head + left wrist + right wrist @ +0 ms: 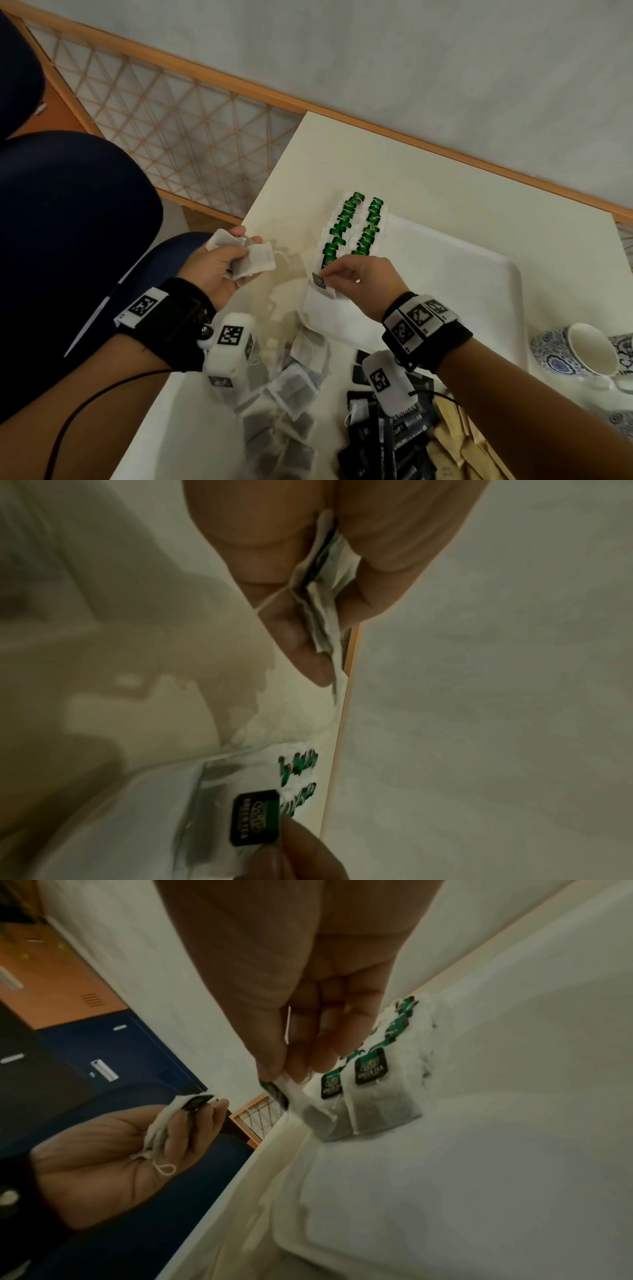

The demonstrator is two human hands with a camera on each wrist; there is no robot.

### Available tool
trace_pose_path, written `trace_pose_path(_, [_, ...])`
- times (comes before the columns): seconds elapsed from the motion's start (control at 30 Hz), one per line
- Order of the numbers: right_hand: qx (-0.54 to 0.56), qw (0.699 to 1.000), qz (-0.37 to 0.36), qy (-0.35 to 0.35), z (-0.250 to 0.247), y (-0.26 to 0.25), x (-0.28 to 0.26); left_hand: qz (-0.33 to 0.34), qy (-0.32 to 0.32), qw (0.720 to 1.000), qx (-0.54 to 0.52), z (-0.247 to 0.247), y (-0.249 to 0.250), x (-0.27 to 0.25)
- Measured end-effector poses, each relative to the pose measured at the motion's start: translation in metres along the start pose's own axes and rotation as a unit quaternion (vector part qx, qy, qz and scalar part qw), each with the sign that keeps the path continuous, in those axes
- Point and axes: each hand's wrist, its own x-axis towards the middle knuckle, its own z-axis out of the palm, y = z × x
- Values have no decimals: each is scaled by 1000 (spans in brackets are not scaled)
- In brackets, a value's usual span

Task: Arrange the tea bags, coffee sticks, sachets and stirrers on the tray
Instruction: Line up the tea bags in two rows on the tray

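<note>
Head view, table (445, 192): we see it pale, carrying the tray and the loose stock.
Tray (479, 274): white, far-right part of the table.
Tea bag rows (356, 226): two overlapping rows with green tags on the tray's left end.
Loose tea bags (291, 387): heap on the table near our wrists; dark coffee sticks (394, 431) just right of them.
Left hand (219, 263): fingers curled round a bunch of tea bags (253, 260), off the table's left edge.
Right hand (363, 281): thumb and fingertips pinch the tag of one tea bag (320, 281) at the near end of the left row; probably touching the tray, view is blurred.
</note>
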Motion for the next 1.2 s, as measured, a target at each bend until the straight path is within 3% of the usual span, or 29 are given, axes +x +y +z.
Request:
trace_pose_path(0.17, [58, 998, 26, 2, 3, 0, 6, 0, -19, 1000, -6, -3, -1, 3])
trace_pose_path(0.33, [51, 996, 54, -55, 7, 4, 11, -6, -21, 1000, -18, -1, -6, 6])
trace_pose_path(0.73, [4, 997, 77, 2, 0, 16, 23, -36, -27, 999, -9, 19, -17, 7])
trace_pose_path(0.83, [-5, 999, 31, 28, -3, 15, 19, -52, -44, 998, 1, 29, -22, 3])
trace_pose_path(1.0, [6, 990, -137, 43, -8, -1, 7, -88, -91, 991, 36, 45, -33, -7])
trace_pose_path(1.07, [25, 983, -173, 51, -10, -6, 4, -105, -114, 987, 40, 51, -36, -10])
trace_pose_path(1.2, [149, 984, -95, 33, -24, -18, -3, -115, -152, 977, 96, 58, -37, -18])
